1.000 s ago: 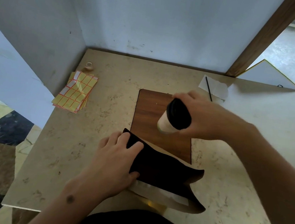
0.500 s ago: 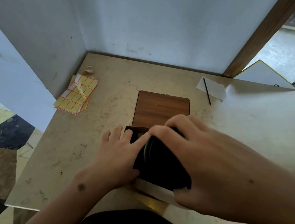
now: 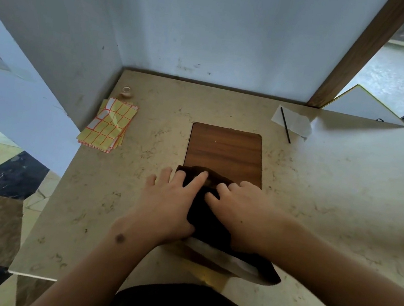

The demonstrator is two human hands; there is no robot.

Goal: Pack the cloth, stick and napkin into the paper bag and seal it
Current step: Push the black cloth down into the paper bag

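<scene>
Plainly, writing: none readable; the yellow label sheets with red grid lines point(image 3: 108, 126) look blank.
Surroundings: beige marble-patterned table point(image 3: 329, 206); dark wooden rectangular board point(image 3: 224, 150) at centre; small tape roll point(image 3: 126, 90) behind the labels.
Stick and napkin: thin black stick point(image 3: 285, 128) lies across white paper napkin point(image 3: 292, 120), far right, well apart from the hands.
Cloth: dark brown cloth point(image 3: 209, 220) over brown paper bag point(image 3: 211, 255), near edge.
Left hand point(image 3: 168, 199): fingers spread, pressing the cloth.
Right hand point(image 3: 244, 214): flat, fingers slightly bent on it.
</scene>
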